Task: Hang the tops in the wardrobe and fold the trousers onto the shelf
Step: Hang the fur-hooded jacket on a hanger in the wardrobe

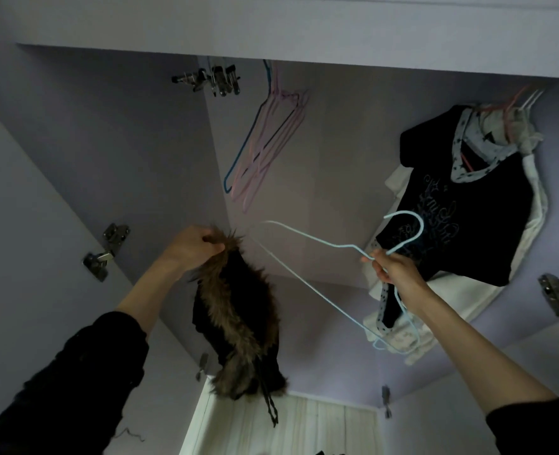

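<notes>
- In the head view we are looking up into the wardrobe (321, 178), both arms raised, and we judge we are in the hanging part of the task: getting a top onto a hanger before it goes up with the others.
- Our left hand (194, 246) has its grip closed on the furry edge of a dark top (238, 326), fingers pinching the brown trim at its uppermost point. The top hangs free below that pinch, in front of the wardrobe's left inner wall, its long axis running down and slightly right, with a cord dangling from its lower end.
- Our right hand (394, 266) pinches a pale blue hanger (307, 257) at the neck just below the hook, fingers curled round the wire. The hook points up and right; the hanger's long axis slants from its upper-left shoulder, near the top's trim, down to the right past our wrist.
- Hanger and top sit near each other but apart; the hanger is not yet inside the top.
- Next, we think, the near shoulder of the hanger must be fed into the neck opening, which calls for the left hand to spread that opening.
- A dark printed shirt (465, 205) already hangs at the right, over pale clothes; spare hangers (265, 139) hang further left.
</notes>
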